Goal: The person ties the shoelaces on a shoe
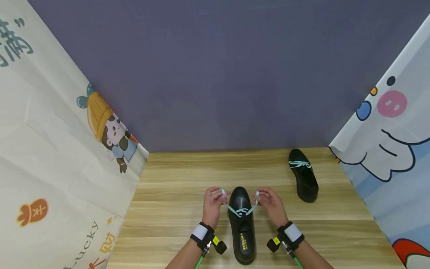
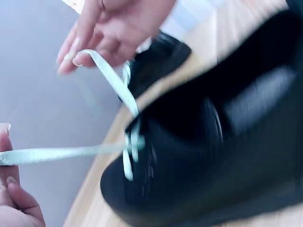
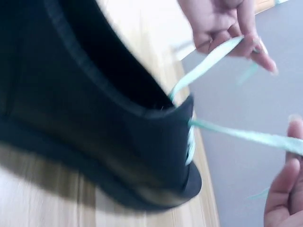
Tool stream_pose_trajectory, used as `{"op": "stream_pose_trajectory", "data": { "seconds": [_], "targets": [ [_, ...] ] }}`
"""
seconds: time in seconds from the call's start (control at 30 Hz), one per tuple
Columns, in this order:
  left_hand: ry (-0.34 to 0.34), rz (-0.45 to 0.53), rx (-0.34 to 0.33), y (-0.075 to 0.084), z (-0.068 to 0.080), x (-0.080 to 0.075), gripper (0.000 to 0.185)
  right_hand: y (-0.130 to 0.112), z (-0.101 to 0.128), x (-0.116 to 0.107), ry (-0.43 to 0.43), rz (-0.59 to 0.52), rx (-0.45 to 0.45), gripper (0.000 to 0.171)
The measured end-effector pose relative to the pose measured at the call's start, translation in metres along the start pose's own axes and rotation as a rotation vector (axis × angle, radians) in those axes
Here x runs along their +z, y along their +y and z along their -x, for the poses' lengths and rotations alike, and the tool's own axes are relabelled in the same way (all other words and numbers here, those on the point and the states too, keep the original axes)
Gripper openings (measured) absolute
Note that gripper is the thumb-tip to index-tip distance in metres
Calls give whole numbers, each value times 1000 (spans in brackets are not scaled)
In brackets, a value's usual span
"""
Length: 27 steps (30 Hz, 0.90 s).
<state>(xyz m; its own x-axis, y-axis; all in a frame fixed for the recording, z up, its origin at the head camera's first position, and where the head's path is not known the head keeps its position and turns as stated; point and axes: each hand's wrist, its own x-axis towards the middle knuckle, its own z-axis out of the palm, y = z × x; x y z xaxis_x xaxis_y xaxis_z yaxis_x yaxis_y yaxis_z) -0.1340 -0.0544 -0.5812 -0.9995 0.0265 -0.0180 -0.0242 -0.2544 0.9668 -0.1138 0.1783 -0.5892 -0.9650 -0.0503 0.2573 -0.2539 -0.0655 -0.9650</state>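
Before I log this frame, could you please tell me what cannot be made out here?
- Head view: gold print on the near shoe's insole, too small to read.
- Head view: whether the lace is knotted, too small.
- Both wrist views: shoe detail lost to motion blur.
- Left wrist view: left hand cut off by the edge.

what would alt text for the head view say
Two hands, left hand and right hand, each pinch an end of the pale mint flat shoelace on a black glossy leather shoe standing on a light wooden table. A second black shoe with a tied mint lace sits farther right.
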Motion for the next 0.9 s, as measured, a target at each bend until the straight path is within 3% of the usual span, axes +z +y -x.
{"op": "stream_pose_trajectory", "data": {
  "seconds": [0.2, 0.37, 0.47, 0.6, 0.9],
  "targets": [
    [38, 0, -83, 5, 1, 13, 27, -2, -9, 12, 11, -8, -18, 25],
    [31, 2, -149, 6, 3, 17, 26, -5, -12, 23, 31, 6, -17, 20],
    [19, -2, -177, 5, 4, 18, 26, -8, -14, 29, 54, 24, 27, 18],
    [-3, 19, -177, 2, 5, 20, 23, -13, -14, 36, 71, 60, 101, 18],
    [-52, -33, -196, 12, 7, 30, 24, -16, -13, 49, 45, 187, 99, 16]
  ]
}}
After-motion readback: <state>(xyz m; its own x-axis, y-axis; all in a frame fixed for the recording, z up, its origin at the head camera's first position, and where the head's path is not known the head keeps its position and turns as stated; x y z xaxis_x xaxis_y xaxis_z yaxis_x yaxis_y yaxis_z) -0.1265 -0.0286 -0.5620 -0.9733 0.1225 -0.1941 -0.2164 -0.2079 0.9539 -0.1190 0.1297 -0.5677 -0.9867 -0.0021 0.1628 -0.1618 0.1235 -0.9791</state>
